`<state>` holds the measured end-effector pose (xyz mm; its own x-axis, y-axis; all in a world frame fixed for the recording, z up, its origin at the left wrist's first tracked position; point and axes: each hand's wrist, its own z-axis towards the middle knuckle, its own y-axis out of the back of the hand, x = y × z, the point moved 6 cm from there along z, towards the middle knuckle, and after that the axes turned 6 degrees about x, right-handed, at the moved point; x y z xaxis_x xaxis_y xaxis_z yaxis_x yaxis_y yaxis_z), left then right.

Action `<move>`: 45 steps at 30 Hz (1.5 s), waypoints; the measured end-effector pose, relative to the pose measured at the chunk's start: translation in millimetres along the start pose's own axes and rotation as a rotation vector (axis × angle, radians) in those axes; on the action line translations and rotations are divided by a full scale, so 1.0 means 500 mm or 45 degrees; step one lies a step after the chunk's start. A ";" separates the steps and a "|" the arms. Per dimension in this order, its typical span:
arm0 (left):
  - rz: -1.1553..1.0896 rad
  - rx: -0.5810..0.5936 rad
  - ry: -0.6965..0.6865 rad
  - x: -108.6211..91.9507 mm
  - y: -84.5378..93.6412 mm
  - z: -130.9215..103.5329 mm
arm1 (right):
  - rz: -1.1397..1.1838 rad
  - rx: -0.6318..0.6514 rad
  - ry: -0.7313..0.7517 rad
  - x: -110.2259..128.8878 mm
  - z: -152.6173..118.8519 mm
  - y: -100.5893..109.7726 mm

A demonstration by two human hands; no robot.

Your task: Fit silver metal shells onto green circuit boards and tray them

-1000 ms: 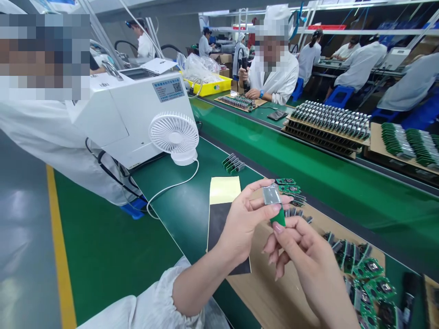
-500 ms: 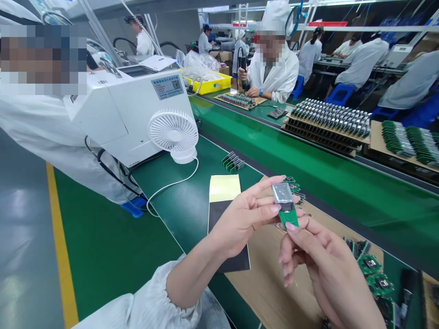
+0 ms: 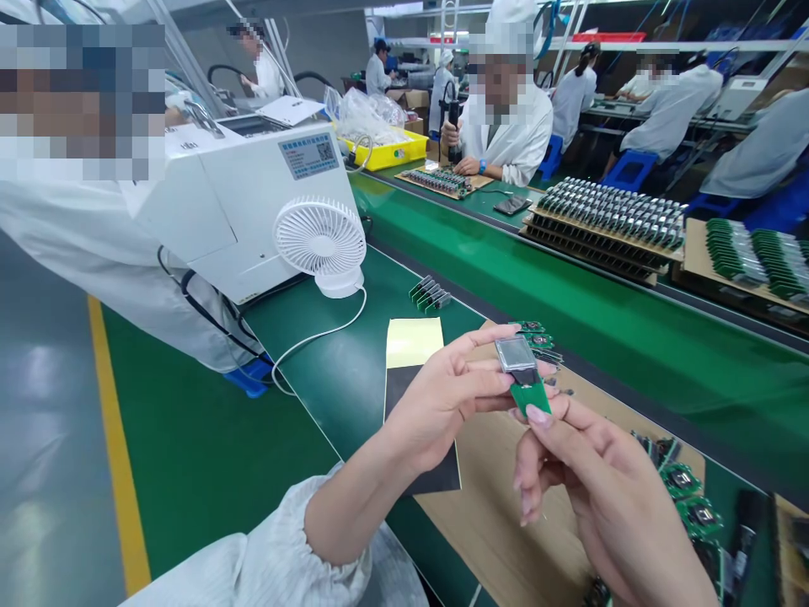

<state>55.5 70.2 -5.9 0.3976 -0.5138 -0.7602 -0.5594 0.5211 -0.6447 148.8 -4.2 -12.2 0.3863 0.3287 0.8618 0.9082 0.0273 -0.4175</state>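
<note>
A small green circuit board (image 3: 532, 396) with a grey square screen (image 3: 517, 354) is held up above a brown cardboard sheet (image 3: 499, 506). My right hand (image 3: 594, 455) pinches the board's lower end between thumb and fingers. From the left, my left hand (image 3: 442, 392) grips the board near the screen, its thumb at the side and fingers partly hidden behind it. More green boards (image 3: 699, 514) lie on the cardboard at the right, and a few others (image 3: 537, 339) sit just behind my hands.
A white fan (image 3: 321, 244) stands beside a white machine (image 3: 233, 211). Several boards (image 3: 430, 293) stand near a yellow and black sheet (image 3: 414, 344). Across the green belt (image 3: 569, 312), a person (image 3: 506, 118) holds a tool. Loaded trays (image 3: 607, 221) are at the right; another person is at the left.
The screen end of the board has shifted slightly left and tilted in my fingers. Both hands keep their hold. Across the belt, the person's tool has moved slightly.
</note>
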 end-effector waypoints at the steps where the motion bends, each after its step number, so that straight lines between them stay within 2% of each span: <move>1: -0.012 -0.003 0.011 0.001 0.000 0.000 | 0.000 -0.007 -0.002 0.001 -0.001 -0.002; 6: -0.043 -0.017 0.034 0.001 -0.002 -0.001 | 0.015 -0.125 0.027 0.007 -0.003 -0.002; 10: -0.070 -0.014 0.045 0.001 -0.005 -0.002 | -0.028 -0.010 0.026 0.006 0.000 -0.007; 15: -0.100 -0.008 0.079 0.006 -0.006 -0.002 | -0.011 -0.050 0.052 0.010 -0.004 -0.001; 19: -0.095 -0.013 0.096 0.008 -0.006 -0.003 | -0.039 0.004 0.059 0.008 -0.004 -0.001; 31: -0.122 0.019 0.123 0.005 -0.009 -0.008 | -0.175 -0.107 0.177 0.024 -0.012 -0.017; 39: -0.172 0.194 0.029 -0.003 -0.018 -0.009 | -0.326 -0.077 0.116 0.023 -0.018 -0.020; 42: -0.139 0.199 0.003 -0.008 -0.019 -0.012 | -0.318 -0.112 0.096 0.021 -0.018 -0.018; 45: -0.067 0.134 -0.038 -0.014 -0.018 -0.016 | -0.281 -0.165 0.123 0.022 -0.017 -0.009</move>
<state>52.2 63.7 6.0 0.4469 -0.5228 -0.7260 -0.4583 0.5631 -0.6876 150.2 -8.8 1.8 0.1846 0.2365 0.9539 0.9828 -0.0352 -0.1814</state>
